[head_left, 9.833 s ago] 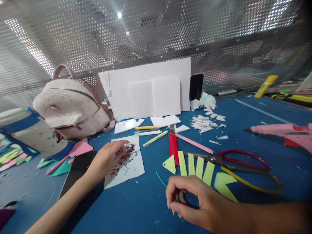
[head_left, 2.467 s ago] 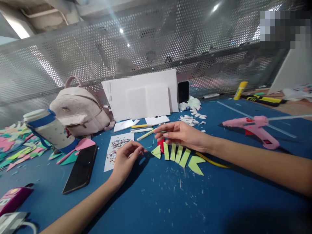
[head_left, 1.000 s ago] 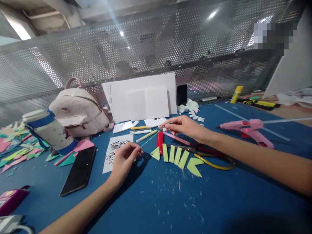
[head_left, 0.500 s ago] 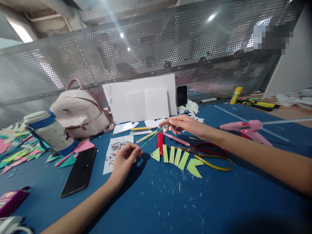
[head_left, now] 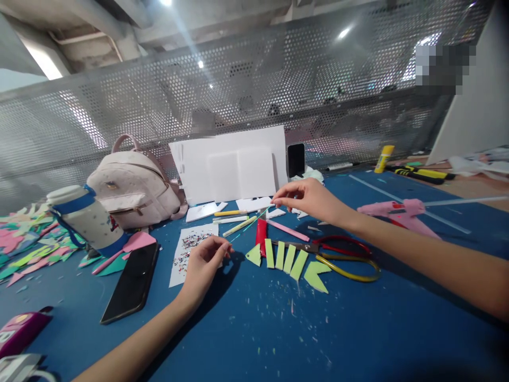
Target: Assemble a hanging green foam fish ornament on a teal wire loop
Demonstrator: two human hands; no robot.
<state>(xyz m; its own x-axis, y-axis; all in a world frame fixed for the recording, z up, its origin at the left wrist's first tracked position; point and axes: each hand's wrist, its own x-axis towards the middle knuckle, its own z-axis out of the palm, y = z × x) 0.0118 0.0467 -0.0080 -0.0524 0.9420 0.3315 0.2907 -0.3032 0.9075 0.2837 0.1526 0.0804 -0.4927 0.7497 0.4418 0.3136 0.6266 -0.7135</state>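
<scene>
A thin green thread runs slantwise between my two hands above the blue table. My left hand pinches its lower end between thumb and forefinger, beside a white sheet scattered with small coloured bits. Higher and to the right, my right hand pinches the other end. Below the thread lie a red-handled tool and several light green pieces, some cut as strips, one a triangle with a hole. Scissors with red and yellow handles rest to their right.
A pink glue gun lies at the right. On the left are a phone, a bottle, a backpack and a heap of coloured scraps. A white folded board stands at the back, near a glue stick.
My right hand has moved slightly right, and its fingers have closed together at the thread's upper end. My left hand stays almost in place. The view has shifted slightly.
</scene>
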